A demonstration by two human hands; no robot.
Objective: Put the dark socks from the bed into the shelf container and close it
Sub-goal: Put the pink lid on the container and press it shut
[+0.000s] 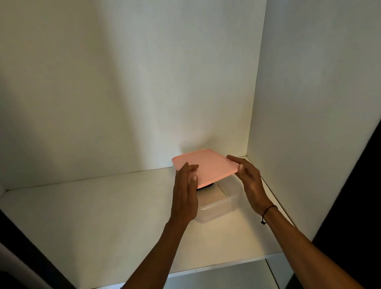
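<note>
The pink lid (205, 165) hides most of the dark socks (204, 186) and container (217, 207).

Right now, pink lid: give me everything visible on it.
The pink lid is a flat, rounded-corner rectangle, apparently matte plastic, plain on top. It is held off and above the clear container, tilted with its near edge raised, at the back right of the white shelf. The left hand grips its left edge, the right hand its near right corner. Something dark shows just beneath it.
</note>
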